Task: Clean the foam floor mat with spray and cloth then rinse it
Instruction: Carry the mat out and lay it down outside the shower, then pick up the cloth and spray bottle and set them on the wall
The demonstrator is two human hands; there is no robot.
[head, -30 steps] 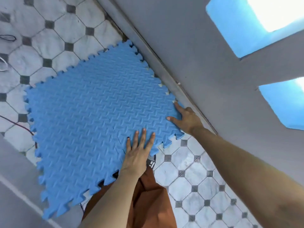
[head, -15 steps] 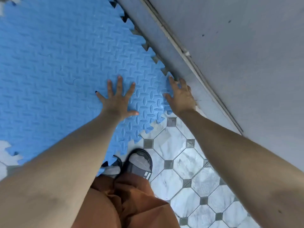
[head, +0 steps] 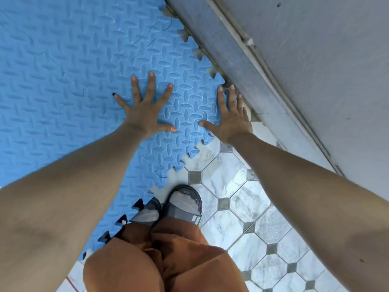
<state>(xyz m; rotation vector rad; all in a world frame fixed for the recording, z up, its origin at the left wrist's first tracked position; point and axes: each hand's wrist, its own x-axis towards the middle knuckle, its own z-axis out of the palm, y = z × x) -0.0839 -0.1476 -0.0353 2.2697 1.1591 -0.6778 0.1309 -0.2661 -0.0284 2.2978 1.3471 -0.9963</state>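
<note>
The blue foam floor mat (head: 88,66) now fills the view from 9 to 12 o'clock, far closer than a second ago, its toothed edge near the wall (head: 315,81) at 1 o'clock. The left hand (head: 145,110) lies flat on it, fingers spread; the right hand (head: 230,121), open too, presses the corner. Likely the mat is being settled in place; no spray or cloth shows yet.

The blue foam mat (head: 63,70) looks matt, embossed with a raised diamond-plate pattern. The floor tiles (head: 227,175) are glossy, marbled stone or ceramic. The wall (head: 326,70) is dull grey, roughly painted. Orange cloth trousers (head: 168,260) look soft, matt.
</note>
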